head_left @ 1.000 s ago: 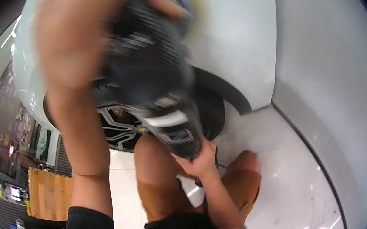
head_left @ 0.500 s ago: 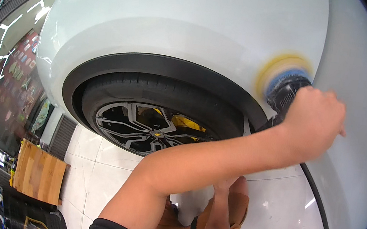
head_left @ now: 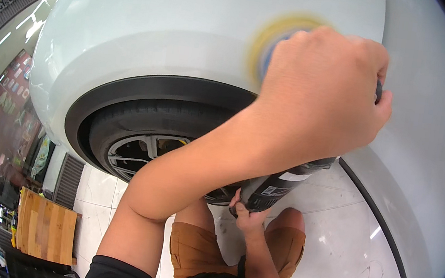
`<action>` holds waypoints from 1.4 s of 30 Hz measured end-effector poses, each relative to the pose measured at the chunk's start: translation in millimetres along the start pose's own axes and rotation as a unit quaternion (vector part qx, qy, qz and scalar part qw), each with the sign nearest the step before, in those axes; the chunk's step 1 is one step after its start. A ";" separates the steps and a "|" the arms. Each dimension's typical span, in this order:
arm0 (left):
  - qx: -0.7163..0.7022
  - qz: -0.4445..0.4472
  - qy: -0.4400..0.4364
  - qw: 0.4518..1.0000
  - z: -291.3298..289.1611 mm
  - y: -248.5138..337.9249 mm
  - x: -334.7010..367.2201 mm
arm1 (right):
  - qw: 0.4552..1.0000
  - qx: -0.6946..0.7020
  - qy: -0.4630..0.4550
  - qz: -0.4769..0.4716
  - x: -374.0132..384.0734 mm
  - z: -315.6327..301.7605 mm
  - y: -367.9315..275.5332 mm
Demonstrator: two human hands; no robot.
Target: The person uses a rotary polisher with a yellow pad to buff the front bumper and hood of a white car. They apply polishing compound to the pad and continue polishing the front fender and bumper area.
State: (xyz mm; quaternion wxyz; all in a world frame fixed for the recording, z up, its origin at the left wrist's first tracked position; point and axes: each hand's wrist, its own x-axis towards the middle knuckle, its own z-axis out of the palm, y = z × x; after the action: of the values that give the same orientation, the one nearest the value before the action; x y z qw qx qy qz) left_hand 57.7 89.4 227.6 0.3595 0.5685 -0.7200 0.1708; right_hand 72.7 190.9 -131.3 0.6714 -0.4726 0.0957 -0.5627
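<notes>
Fingers of my left hand (head_left: 318, 95) clamp the polisher (head_left: 278, 188) head to press its yellow pad (head_left: 266, 43) against the pale car panel (head_left: 190, 39), while my right hand (head_left: 248, 218) wraps its handle, steadying it.

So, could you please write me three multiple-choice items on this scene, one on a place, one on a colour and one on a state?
1. Where does the polisher pad sit?
A. on the floor
B. on the car body above the wheel
C. on the wooden crate

2. What colour is the pad's rim?
A. yellow
B. red
C. black

3. How is the polisher held?
A. one hand
B. lying unheld
C. both hands

B: the pad lies on the pale panel. A: a yellow ring shows. C: the left hand covers the head, the right hand grips the handle end.
</notes>
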 end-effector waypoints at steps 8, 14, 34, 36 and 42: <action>0.026 -0.031 0.044 0.998 -83.8 -21.8 -15.4 | 0.990 -0.090 -0.089 -0.058 21.3 39.9 -45.2; -0.004 -0.043 0.089 0.995 -139.5 -34.7 -34.8 | 0.979 -0.133 -0.128 -0.081 30.4 73.8 -58.0; 0.059 0.036 0.162 0.984 -249.2 -89.7 -39.2 | 0.928 -0.295 -0.220 -0.052 58.5 96.4 -157.3; -0.001 -0.070 0.074 0.995 -210.9 -69.8 -10.5 | 0.968 -0.185 -0.167 -0.030 51.4 79.4 -147.6; 0.068 -0.035 -0.065 0.995 -112.1 -5.3 52.3 | 0.997 -0.055 -0.048 0.038 52.8 33.5 -112.6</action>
State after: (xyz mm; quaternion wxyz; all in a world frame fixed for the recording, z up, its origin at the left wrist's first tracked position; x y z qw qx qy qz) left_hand 94.0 124.9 340.5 0.2778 0.6263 -0.7085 0.1693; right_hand 38.3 172.9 -8.5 0.6687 -0.5317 0.1120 -0.5076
